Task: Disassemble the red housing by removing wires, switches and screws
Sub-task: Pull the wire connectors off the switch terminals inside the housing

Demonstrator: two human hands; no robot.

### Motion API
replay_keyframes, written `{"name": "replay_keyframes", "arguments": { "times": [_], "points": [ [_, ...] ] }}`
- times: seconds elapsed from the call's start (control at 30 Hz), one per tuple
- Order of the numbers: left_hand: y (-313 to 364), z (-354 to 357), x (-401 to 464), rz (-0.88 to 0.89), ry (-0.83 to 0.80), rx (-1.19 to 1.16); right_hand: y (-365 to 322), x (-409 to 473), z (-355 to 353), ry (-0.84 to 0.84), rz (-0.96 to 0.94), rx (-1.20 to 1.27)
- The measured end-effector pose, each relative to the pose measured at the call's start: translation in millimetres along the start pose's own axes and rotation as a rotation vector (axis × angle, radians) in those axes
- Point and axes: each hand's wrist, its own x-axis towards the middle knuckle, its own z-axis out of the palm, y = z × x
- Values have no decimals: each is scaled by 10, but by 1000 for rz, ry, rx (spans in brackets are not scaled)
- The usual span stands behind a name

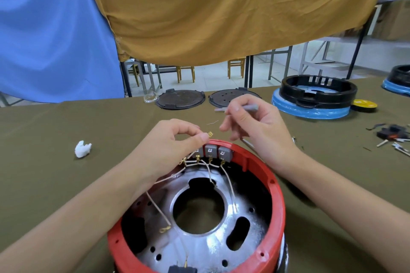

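— Near the table's front edge, what's being stripped?

— That red housing, open side up, metal plate inside. Grey switches sit in a row against its far wall, thin wires running from their lower terminals down across the plate.

— And the hands?

— Left hand has thumb and forefinger closed in a pinch on a small brass connector just above the switches. Right hand hangs beyond the far rim, fingers curled round a slim grey tool, its grip otherwise loose.

— How would you do it well?

— I'd pull each connector straight off its tab, holding the brass, never the wire, and steady the switch so nothing bends.
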Motion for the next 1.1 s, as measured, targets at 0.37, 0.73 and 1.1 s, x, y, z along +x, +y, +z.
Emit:
{"name": "replay_keyframes", "arguments": {
  "times": [0.37,0.73,1.1],
  "points": [
    [64,16,-31,163,-40,-56,-70,-34,49,-60,102,41],
    [56,-13,-12,105,6,13,47,154,-255,243,458,562],
    [14,-389,77,-44,-352,652,250,208,-981,243,520,-401]
  ]
}}
